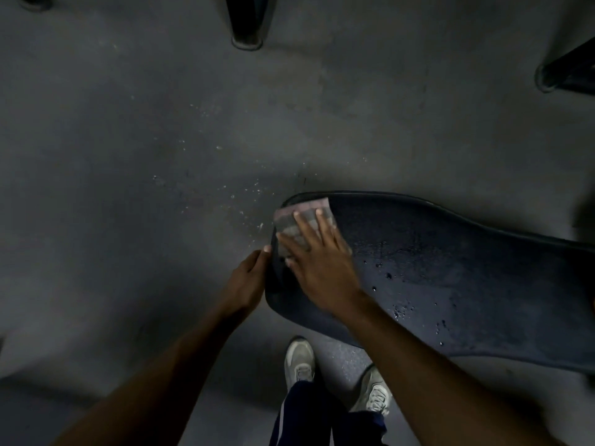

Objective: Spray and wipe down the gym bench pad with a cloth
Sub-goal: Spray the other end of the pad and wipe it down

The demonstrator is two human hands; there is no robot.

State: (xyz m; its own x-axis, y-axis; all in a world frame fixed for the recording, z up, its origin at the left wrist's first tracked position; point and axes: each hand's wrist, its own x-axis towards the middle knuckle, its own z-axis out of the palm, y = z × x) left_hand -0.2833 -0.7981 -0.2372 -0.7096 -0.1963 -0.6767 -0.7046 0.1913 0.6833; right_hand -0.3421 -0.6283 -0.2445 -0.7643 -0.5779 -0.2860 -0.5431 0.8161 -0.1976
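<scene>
The black gym bench pad (450, 278) stretches from the centre to the right edge, with wet droplets on its surface. A grey and pink checked cloth (289, 223) lies flat on the pad's left end. My right hand (317, 262) presses down on the cloth with fingers spread. My left hand (248, 281) grips the pad's left edge, thumb on top. No spray bottle is in view.
Dark grey floor (161, 156) with light specks surrounds the pad. A black equipment leg (248, 24) stands at the top centre and another (566, 72) at the top right. My feet in grey sneakers (299, 362) stand just below the pad.
</scene>
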